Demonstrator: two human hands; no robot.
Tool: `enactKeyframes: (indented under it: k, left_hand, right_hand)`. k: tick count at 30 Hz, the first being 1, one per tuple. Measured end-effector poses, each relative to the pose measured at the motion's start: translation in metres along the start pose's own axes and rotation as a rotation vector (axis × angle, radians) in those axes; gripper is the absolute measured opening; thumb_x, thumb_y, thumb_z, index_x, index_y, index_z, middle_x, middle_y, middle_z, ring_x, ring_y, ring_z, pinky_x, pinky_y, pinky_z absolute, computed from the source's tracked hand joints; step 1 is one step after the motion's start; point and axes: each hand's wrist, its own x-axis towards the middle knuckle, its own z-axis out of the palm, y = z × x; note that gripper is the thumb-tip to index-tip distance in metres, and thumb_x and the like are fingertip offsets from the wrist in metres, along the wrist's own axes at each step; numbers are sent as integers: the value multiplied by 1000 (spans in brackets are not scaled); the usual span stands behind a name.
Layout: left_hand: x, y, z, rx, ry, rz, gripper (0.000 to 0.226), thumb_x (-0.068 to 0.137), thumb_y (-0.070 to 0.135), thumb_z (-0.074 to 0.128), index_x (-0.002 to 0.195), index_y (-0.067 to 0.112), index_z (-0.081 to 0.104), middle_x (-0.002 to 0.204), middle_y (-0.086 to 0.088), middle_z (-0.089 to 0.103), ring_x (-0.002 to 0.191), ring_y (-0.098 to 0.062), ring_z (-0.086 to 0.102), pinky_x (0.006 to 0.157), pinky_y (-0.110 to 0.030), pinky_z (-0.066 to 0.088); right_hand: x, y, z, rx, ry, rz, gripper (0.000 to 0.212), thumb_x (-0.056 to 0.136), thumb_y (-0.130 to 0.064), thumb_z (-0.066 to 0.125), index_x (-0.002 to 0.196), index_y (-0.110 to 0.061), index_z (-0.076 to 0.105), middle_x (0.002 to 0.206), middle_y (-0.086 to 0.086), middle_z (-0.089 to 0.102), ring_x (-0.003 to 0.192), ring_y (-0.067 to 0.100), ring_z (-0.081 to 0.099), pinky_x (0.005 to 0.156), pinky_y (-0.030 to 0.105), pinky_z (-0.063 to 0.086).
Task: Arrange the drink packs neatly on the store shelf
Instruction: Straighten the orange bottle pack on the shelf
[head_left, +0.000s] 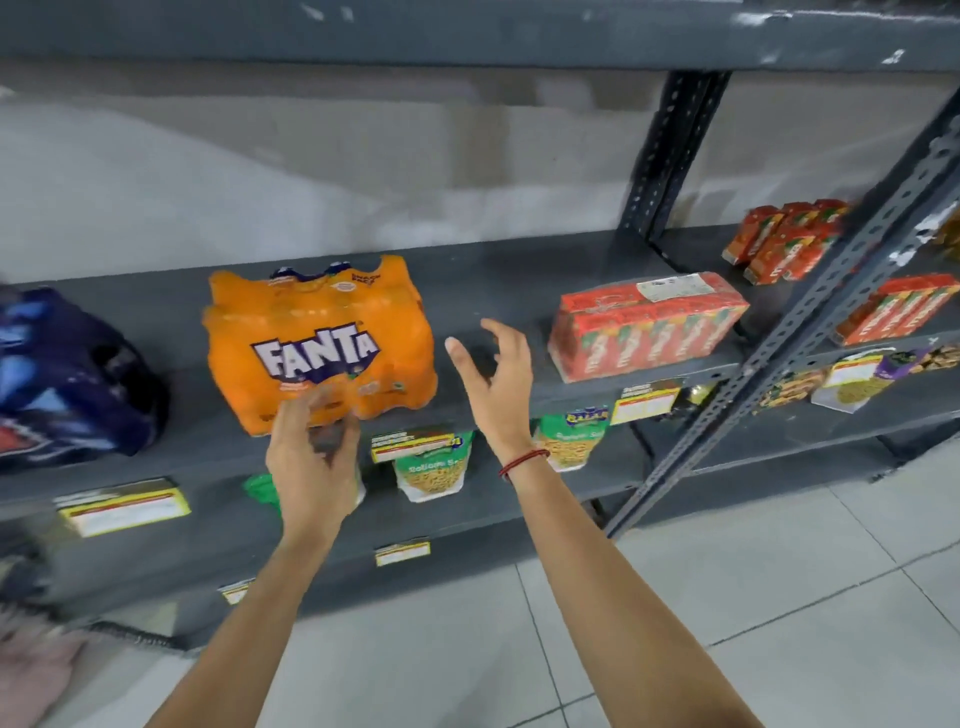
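An orange Fanta pack (322, 338) stands on the grey shelf (498, 280), its front lower edge near the shelf lip. My left hand (311, 462) is just below and in front of that edge, blurred, fingers loosely curled with nothing in them. My right hand (493, 379) hovers to the right of the pack, fingers spread, apart from it. A dark blue drink pack (67, 379) lies at the shelf's left end. A red carton pack (644, 327) wrapped in clear film sits to the right.
Perforated steel uprights (670, 150) divide the shelving. More red cartons (784, 239) lie on the right-hand bay. Green snack bags (431, 467) and yellow price labels (124, 506) line the lower shelf. Pale floor tiles (727, 597) run below.
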Motion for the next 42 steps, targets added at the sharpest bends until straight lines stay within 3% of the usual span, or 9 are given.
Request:
enactKeyframes:
  k: [3, 5, 9, 12, 17, 24, 29, 39, 42]
  left_hand:
    - [12, -20, -32, 5, 124, -68, 42, 79, 24, 74, 115, 19, 55, 107, 6, 51, 88, -11, 60, 67, -5, 48]
    - [21, -34, -45, 19, 168, -130, 60, 72, 26, 80, 122, 18, 48, 114, 5, 45, 104, -18, 56, 75, -13, 49]
    - [39, -53, -54, 10, -1, -260, 91, 68, 32, 81, 142, 14, 31, 142, -8, 41, 127, -21, 46, 100, -37, 45]
    - [46, -59, -53, -28, -137, -277, 84, 74, 33, 76, 143, 18, 30, 140, -5, 50, 122, -19, 52, 95, -32, 47]
    - [46, -58, -46, -75, -24, -285, 70, 81, 33, 69, 140, 13, 37, 135, -8, 56, 118, -21, 57, 88, -24, 46]
    - [43, -55, -39, -78, -21, -275, 67, 83, 31, 69, 139, 11, 39, 133, -9, 57, 116, -21, 57, 87, -23, 46]
    - [38, -44, -22, -94, -50, -277, 64, 82, 32, 69, 137, 12, 42, 130, -6, 59, 108, -10, 57, 78, -8, 43]
    - [30, -34, 5, -103, -40, -287, 66, 81, 36, 69, 136, 13, 43, 133, -8, 57, 118, -25, 58, 93, -35, 48]
    - [31, -35, 5, -119, -34, -288, 66, 79, 37, 70, 136, 14, 43, 133, -8, 58, 118, -24, 58, 91, -33, 48]
  right_hand:
    - [-8, -2, 27, 54, -105, 78, 60, 79, -46, 67, 128, -18, 47, 131, 2, 49, 122, 17, 46, 100, 34, 44]
    - [-12, -1, 40, 72, -152, 112, 65, 79, -49, 67, 132, -19, 43, 134, 2, 46, 124, 16, 46, 99, 30, 44]
    - [-15, 0, 54, 67, -189, 126, 63, 81, -46, 65, 132, -18, 41, 133, 4, 51, 119, 17, 52, 84, 16, 46]
    - [-14, 2, 56, 30, -197, 120, 61, 83, -44, 63, 133, -15, 41, 133, 7, 53, 118, 20, 54, 92, 31, 51]
    - [-10, 3, 53, -25, -230, 94, 61, 84, -45, 62, 133, -16, 40, 133, 7, 54, 117, 20, 54, 87, 23, 46]
    - [-6, 6, 44, -42, -219, 103, 61, 84, -44, 62, 133, -14, 41, 133, 8, 54, 118, 22, 55, 91, 30, 49]
    - [-1, 11, 20, -56, -182, 116, 61, 84, -40, 64, 133, -11, 42, 131, 10, 55, 117, 23, 57, 94, 36, 53]
    - [8, 11, -8, -56, -188, 176, 60, 86, -33, 64, 135, -9, 40, 135, 13, 54, 120, 27, 56, 96, 46, 51]
    - [10, 9, -9, -59, -211, 190, 61, 86, -33, 64, 136, -9, 38, 136, 13, 53, 121, 27, 55, 97, 46, 50]
